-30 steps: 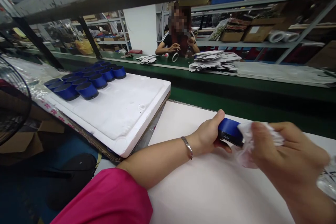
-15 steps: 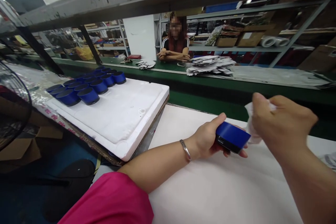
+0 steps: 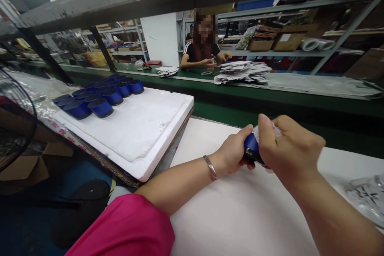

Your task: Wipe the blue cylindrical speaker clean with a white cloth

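Gripped in the left hand (image 3: 232,156), the blue speaker (image 3: 251,149) sits just above the white table (image 3: 240,216). Right hand (image 3: 286,150) is closed on a white cloth (image 3: 271,130), pressed against it. Risk: rubbing pressure may push the speaker out of the left fingers. Half a second earlier the right hand was raised, clear of the speaker.

On the tabletop (image 3: 228,216), the hands meet at centre: left hand (image 3: 232,154) at 9 o'clock of the speaker (image 3: 251,148), right hand (image 3: 288,150) at 3. A foam tray (image 3: 141,128) carrying speakers (image 3: 99,95) lies at 10 o'clock; paper stack (image 3: 241,73) at 12, behind the conveyor (image 3: 270,100).
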Motion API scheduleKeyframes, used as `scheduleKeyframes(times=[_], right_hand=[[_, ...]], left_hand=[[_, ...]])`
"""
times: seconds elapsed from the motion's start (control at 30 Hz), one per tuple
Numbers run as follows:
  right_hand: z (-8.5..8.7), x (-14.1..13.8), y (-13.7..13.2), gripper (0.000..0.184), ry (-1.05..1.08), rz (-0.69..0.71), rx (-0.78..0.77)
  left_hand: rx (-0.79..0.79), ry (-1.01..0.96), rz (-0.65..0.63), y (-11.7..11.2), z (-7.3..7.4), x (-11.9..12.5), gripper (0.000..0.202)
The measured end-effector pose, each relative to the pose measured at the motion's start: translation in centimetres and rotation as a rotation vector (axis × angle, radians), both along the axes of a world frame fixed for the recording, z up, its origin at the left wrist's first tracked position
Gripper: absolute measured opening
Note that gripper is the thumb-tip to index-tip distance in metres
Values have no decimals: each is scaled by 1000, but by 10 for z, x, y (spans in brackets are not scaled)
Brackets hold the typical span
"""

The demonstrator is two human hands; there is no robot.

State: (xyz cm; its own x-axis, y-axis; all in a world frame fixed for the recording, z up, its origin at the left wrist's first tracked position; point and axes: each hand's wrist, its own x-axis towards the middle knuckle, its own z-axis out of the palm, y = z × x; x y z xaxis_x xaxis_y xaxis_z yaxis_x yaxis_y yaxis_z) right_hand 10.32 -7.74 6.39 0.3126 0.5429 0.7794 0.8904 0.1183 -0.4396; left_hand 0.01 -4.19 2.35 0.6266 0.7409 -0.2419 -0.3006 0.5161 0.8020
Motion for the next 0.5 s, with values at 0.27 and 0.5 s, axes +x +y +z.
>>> scheduleKeyframes(times=[0.27, 0.5], right_hand=[[12, 16, 33, 43, 355, -48, -292], [-22, 80, 22, 51, 545, -118, -231]], left_hand=[[-44, 16, -67, 8, -2, -2, 54], [-158, -76, -300, 20, -3, -2, 78]])
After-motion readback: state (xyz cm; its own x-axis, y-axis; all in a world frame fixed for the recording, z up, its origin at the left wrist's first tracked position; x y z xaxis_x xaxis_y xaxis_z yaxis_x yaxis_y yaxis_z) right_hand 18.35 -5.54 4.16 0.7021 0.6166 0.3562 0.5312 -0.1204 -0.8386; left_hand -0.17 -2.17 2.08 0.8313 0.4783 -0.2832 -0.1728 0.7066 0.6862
